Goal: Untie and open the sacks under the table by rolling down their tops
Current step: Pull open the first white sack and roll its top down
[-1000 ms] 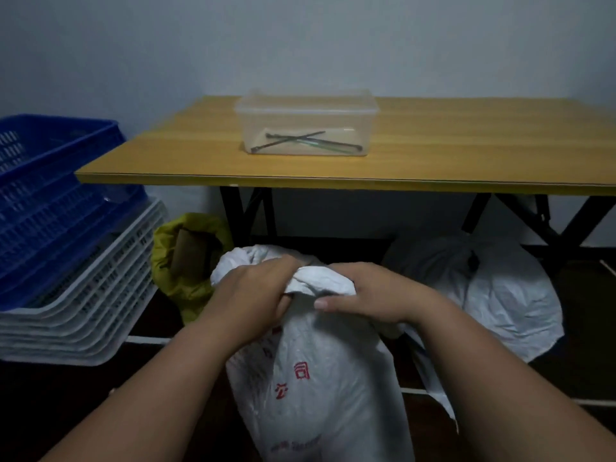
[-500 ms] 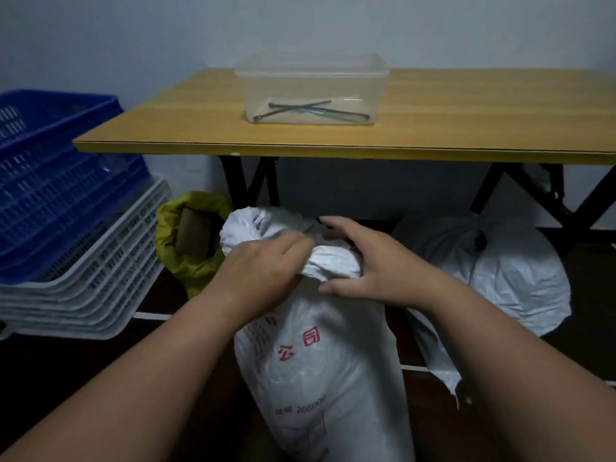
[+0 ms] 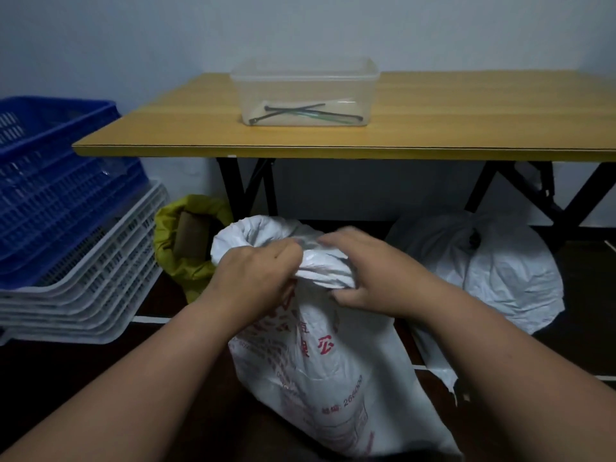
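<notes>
Gripping the bunched neck of a white sack (image 3: pixel 320 371), both hands are seen at work on the floor in front of a wooden table (image 3: pixel 466 128). The left hand (image 3: pixel 253 278) is curled tight round the near side of the gathered top, while the right hand (image 3: pixel 363 278) is wrapped over the far side, its fingers (image 3: pixel 336 240) blurred. Whether a tie is left on the neck cannot be told, as that part is hidden by the hands. Two other sacks are seen under the table: a yellow sack (image 3: pixel 186 258) at the left, its top already rolled down, and a second white sack (image 3: pixel 500 271) at the right, its neck knotted shut. A clear box (image 3: pixel 305 91) holding black ties (image 3: pixel 300 113) is kept on the table, and crates (image 3: pixel 66 228) are stacked at the left. Several risks are judged to lie ahead. The sack stands upright and is steadied only at its top, so it could be tipped over if the neck is pulled sideways. The thin woven cloth could be torn if the roll is forced while the neck is bunched. Contents could be spilled if the mouth is opened unevenly.
</notes>
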